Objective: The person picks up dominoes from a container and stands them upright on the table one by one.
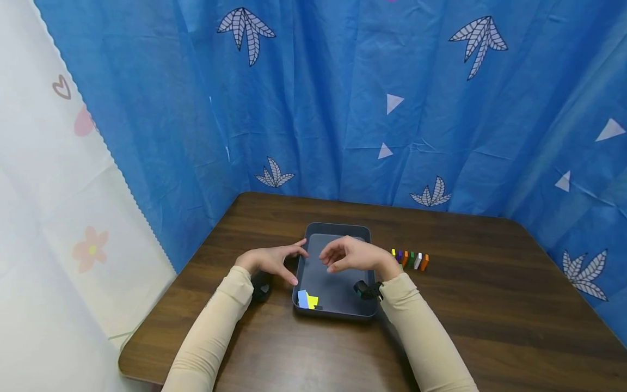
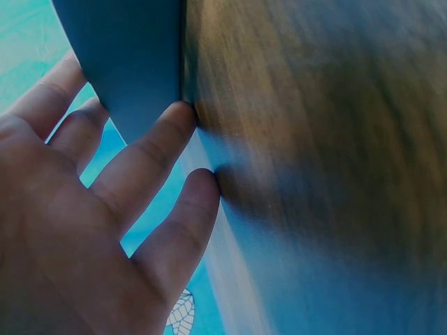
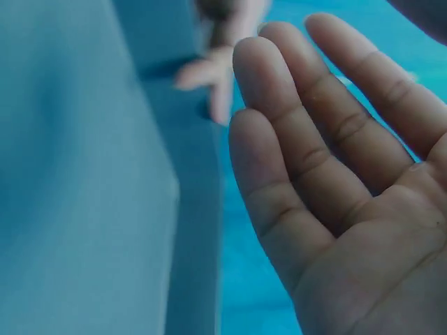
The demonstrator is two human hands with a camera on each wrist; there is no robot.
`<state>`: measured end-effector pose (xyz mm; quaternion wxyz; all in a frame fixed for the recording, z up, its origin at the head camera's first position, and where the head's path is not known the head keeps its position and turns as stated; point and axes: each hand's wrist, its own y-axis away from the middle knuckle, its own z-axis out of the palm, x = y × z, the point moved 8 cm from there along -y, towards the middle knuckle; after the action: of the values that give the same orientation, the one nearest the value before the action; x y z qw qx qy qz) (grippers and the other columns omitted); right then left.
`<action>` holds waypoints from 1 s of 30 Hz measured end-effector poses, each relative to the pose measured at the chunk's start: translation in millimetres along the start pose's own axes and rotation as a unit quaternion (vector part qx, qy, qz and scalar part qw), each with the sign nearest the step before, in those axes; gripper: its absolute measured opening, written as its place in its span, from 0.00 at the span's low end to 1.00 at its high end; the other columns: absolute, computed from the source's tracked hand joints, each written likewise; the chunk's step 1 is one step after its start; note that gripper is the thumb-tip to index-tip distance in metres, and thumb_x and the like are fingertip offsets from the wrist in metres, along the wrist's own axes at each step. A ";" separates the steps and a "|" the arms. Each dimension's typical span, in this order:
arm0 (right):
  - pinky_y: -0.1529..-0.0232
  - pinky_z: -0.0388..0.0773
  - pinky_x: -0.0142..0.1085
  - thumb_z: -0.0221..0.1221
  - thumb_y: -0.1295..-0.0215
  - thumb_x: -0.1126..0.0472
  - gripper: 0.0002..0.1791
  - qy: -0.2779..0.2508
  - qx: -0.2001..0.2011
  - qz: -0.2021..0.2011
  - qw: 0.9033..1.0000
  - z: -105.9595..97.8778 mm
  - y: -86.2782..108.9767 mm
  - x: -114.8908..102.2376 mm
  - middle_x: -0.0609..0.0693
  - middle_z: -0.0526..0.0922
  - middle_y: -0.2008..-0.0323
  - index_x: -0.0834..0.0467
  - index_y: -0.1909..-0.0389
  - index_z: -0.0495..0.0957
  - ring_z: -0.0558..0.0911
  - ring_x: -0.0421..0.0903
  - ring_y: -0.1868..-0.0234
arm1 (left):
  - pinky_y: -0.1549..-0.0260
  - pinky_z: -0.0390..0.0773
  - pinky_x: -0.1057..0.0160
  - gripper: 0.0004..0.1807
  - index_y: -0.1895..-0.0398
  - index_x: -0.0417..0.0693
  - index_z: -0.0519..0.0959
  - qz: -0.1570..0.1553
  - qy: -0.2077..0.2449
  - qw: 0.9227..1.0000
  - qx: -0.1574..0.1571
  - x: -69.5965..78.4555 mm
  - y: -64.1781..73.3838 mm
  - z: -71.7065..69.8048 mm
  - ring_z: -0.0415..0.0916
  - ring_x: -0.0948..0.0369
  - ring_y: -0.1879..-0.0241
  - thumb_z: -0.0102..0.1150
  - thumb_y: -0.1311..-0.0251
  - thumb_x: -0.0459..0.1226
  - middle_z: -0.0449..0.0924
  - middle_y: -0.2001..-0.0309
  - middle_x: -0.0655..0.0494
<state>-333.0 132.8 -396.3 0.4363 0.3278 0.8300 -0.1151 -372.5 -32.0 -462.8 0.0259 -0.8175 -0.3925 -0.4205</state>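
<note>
A dark grey tray (image 1: 338,286) stands on the table, with a light blue piece (image 1: 302,299) and a yellow piece (image 1: 312,301) in its near left corner. My left hand (image 1: 271,260) is at the tray's left side, thumb and fingers spread. The left wrist view shows its fingers, mostly straight, by the tray's outer wall (image 2: 133,63) and the table top. Over the middle of the tray hovers my right hand (image 1: 355,255), its fingers loosely bent. Nothing lies in its palm (image 3: 391,258) in the right wrist view.
Small coloured blocks (image 1: 412,259) stand in a row right of the tray, partly behind my right wrist. A dark device (image 1: 368,290) is worn at the right wrist. Behind the wooden table (image 1: 470,305) hangs a blue curtain (image 1: 343,109).
</note>
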 end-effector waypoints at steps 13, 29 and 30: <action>0.46 0.81 0.36 0.67 0.37 0.64 0.19 0.021 -0.108 0.043 0.993 60.0 -48.6 29.0 0.47 0.84 0.49 0.58 0.44 0.81 0.83 0.41 0.52 | 0.27 0.57 0.40 0.44 0.28 0.54 0.65 0.020 0.006 1.000 -0.013 1.7 -2.3 2.7 0.48 0.45 0.21 0.75 0.46 0.49 0.31 0.17 0.58; 0.57 0.76 0.28 0.68 0.38 0.64 0.10 -0.006 -0.133 0.034 0.991 75.8 -53.4 24.9 0.43 0.80 0.63 0.59 0.56 0.82 0.77 0.38 0.62 | 0.27 0.57 0.41 0.45 0.27 0.53 0.64 0.024 0.003 1.000 -0.009 1.4 -0.9 -0.4 0.48 0.46 0.21 0.75 0.47 0.50 0.31 0.17 0.58; 0.58 0.76 0.28 0.68 0.38 0.65 0.10 -0.009 -0.134 0.034 0.990 76.7 -53.5 24.2 0.43 0.80 0.64 0.60 0.57 0.82 0.76 0.38 0.63 | 0.27 0.57 0.41 0.45 0.27 0.53 0.64 0.024 0.003 1.000 -0.009 1.3 -0.6 -0.3 0.48 0.46 0.21 0.75 0.47 0.50 0.31 0.17 0.58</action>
<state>-327.5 66.3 -466.2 0.4873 0.2934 0.8225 0.0087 -372.6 -30.9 -461.9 0.0296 -0.8257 -0.3693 -0.4253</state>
